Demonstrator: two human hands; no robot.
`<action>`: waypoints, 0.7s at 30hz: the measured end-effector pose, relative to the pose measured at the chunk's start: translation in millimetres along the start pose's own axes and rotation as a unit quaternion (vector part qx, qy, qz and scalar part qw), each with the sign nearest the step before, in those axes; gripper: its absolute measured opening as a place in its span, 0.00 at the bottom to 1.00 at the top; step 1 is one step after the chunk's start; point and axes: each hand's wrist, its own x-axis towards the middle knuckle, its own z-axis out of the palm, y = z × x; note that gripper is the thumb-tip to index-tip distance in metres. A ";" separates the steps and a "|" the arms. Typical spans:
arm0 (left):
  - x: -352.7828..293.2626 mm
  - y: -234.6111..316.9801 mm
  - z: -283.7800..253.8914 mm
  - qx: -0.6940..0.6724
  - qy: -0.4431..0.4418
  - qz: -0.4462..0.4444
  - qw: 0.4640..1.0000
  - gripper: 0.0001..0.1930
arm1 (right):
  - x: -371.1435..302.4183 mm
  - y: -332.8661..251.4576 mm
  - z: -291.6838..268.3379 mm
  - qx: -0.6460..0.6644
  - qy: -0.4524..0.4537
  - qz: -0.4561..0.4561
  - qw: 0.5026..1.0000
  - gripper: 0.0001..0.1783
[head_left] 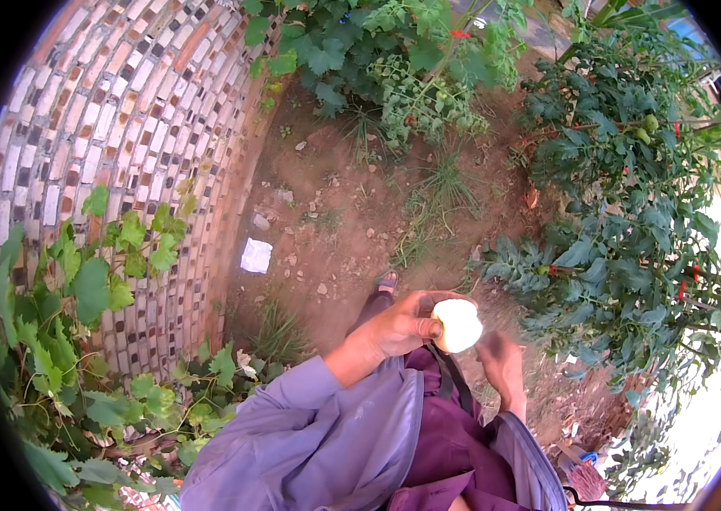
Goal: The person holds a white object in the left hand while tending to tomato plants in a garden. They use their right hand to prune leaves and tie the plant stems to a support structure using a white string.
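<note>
Held in front of my body is a pale yellow-white, rounded fruit [457, 326], about the size of an apple. Glare washes out most of its surface, so its exact kind cannot be told. My left hand [407, 326] grips it from the left, thumb on the near side and fingers curled over the far side. To the right of the fruit and a little lower, my right hand [501, 362] is apart from it. Motion smears its fingers, and nothing can be made out in them.
A brick wall [122, 162] runs along the left, with grape vine leaves [88, 289] at its foot. Tomato plants [624, 230] with green fruit crowd the right; more greenery [394, 51] grows ahead. A white scrap [256, 255] lies on the bare soil [335, 196].
</note>
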 end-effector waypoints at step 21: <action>-9.2 39.5 -25.1 -0.047 -0.041 -0.055 0.997 0.41 | 14.4 -29.9 32.3 -0.075 0.003 0.036 0.997 0.12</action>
